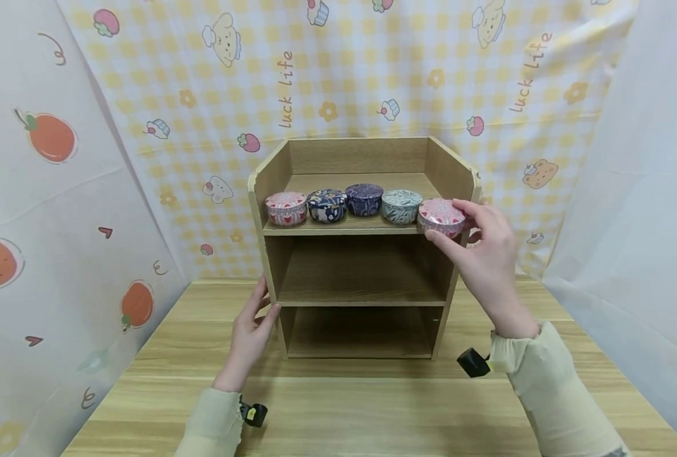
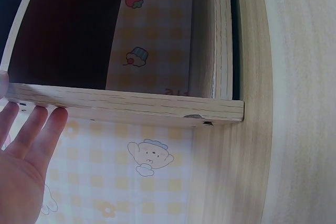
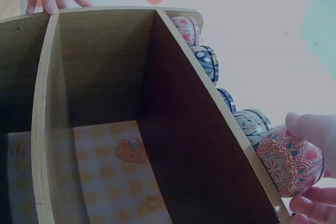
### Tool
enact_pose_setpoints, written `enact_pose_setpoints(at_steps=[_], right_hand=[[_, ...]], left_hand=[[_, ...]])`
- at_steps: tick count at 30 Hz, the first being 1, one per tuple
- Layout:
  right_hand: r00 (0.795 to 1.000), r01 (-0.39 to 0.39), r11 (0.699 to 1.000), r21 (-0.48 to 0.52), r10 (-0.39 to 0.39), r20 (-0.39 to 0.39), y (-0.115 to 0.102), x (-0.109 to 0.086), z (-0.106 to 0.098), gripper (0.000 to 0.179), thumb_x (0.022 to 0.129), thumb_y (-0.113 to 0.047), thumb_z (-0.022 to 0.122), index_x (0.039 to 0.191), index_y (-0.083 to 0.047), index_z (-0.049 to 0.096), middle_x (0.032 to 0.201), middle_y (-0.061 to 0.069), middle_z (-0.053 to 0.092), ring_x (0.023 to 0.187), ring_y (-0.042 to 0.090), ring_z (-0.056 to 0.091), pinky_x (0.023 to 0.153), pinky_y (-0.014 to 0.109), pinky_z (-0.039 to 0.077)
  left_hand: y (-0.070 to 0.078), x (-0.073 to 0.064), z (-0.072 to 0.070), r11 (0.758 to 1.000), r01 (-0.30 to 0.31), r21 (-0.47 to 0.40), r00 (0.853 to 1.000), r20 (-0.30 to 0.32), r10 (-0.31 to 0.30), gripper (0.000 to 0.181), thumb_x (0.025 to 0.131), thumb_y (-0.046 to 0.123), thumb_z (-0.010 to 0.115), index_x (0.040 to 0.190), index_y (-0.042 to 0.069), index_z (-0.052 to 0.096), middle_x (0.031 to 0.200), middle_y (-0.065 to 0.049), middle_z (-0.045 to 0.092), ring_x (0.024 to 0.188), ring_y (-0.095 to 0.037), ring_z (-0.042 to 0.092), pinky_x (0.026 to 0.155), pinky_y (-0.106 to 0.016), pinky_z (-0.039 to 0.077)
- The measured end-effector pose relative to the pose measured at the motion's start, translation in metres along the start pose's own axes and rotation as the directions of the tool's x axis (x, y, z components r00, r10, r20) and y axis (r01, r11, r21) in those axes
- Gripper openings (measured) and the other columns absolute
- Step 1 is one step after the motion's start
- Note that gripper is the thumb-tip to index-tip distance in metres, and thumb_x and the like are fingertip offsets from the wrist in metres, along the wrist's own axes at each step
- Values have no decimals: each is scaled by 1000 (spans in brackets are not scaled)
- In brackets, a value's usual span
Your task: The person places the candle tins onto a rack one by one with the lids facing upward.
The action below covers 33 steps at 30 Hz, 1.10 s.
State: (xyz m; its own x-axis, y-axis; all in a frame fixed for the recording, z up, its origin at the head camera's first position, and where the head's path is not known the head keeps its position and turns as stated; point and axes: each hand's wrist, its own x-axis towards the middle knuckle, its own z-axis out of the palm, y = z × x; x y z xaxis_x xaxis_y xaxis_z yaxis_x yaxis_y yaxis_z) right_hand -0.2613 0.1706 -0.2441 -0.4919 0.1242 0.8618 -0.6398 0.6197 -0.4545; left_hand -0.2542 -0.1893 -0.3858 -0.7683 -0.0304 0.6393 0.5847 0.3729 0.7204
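Note:
At the right end of the wooden shelf unit's (image 1: 361, 303) top level, my right hand (image 1: 489, 244) holds a round pink patterned tin (image 1: 441, 214) between thumb and fingers. In the right wrist view its decorated lid faces the camera. Left of it stand a pale green leaf-patterned tin (image 1: 401, 207), a dark purple tin (image 1: 364, 199), a navy floral tin (image 1: 327, 206) and another pink tin (image 1: 286, 209). My left hand (image 1: 251, 336) rests on the unit's left side panel, thumb at the front edge and fairly straight fingers along the outer face (image 2: 52, 129).
The unit stands on a light wood-grain table (image 1: 361, 406), with two lower compartments facing forward. Behind hangs a yellow checked cloth (image 1: 361, 76). White cloth with fruit prints (image 1: 115, 228) borders the left, and plain white cloth (image 1: 630, 209) the right.

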Motion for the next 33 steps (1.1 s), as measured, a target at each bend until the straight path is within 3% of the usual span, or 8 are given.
enact_pose_setpoints(at_steps=[9,19,27,33], right_hand=[[1000,20,999,-29,-20,4,0,3,1,54,70,-14,89,118,0,68,97,17,51,79,19,48,66,22,36],[995,99,987,-129,-97,19,11,9,-1,49,71,-21,89,114,-6,71,96,16,40,89,28,36,68,30,26],[997,73,986,-150,-67,46,17,15,1,45,74,-25,86,113,-10,72,97,14,37,90,27,33,68,30,26],[997,45,987,-156,-36,62,21,18,4,45,76,-28,85,115,-10,71,108,18,40,98,29,35,76,37,31]], left_hand=[[-2,0,0,1000,-5,-3,1000,-3,5,61,92,-6,59,147,-4,33,141,-26,45,113,-44,54,80,-13,48],[-3,1,0,1000,-4,-22,1000,4,4,61,93,-6,59,148,-3,33,141,-26,45,115,-44,53,80,-12,48],[-4,0,0,1000,-28,-5,1000,-7,28,62,92,-8,59,148,-1,34,139,-26,48,112,-44,55,78,-13,49],[-4,1,1,999,-51,4,999,-11,51,62,91,-10,59,147,-3,34,138,-27,48,111,-46,55,78,-14,49]])
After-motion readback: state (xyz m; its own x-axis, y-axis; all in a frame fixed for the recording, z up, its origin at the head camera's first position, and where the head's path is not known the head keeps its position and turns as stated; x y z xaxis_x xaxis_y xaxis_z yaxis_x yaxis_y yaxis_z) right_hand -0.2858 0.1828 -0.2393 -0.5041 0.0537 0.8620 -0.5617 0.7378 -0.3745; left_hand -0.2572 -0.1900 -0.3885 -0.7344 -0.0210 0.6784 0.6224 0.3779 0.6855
